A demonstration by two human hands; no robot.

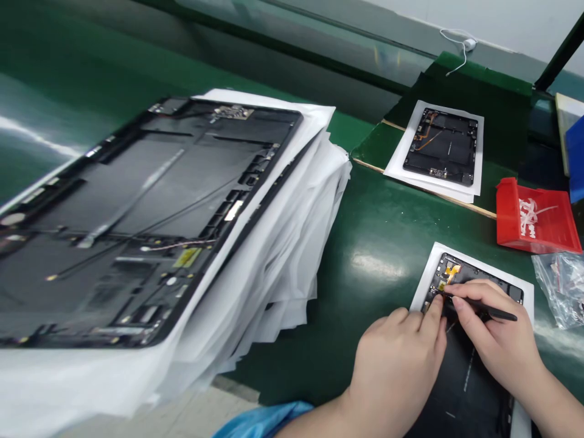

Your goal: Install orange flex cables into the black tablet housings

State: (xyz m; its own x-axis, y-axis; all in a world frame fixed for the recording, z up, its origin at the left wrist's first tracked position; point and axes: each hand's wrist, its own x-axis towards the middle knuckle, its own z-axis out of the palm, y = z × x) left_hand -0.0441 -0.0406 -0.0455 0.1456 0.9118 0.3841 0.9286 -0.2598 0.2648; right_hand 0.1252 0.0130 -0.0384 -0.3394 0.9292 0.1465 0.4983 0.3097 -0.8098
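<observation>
An open black tablet chassis (460, 389) lies on a white sheet at the lower right, with an orange flex cable (451, 270) near its top edge. My left hand (396, 359) rests on the chassis's left side, fingers curled, one fingertip pressing near the cable. My right hand (502, 334) is closed around a thin black stylus-like tool (490, 311) whose tip meets the chassis beside that fingertip.
A tall stack of chassis (137, 219) interleaved with white sheets fills the left. Another chassis (441, 147) on a sheet lies farther back. A red bin (533, 219) and a clear bag of small parts (563, 289) sit at the right on the green bench.
</observation>
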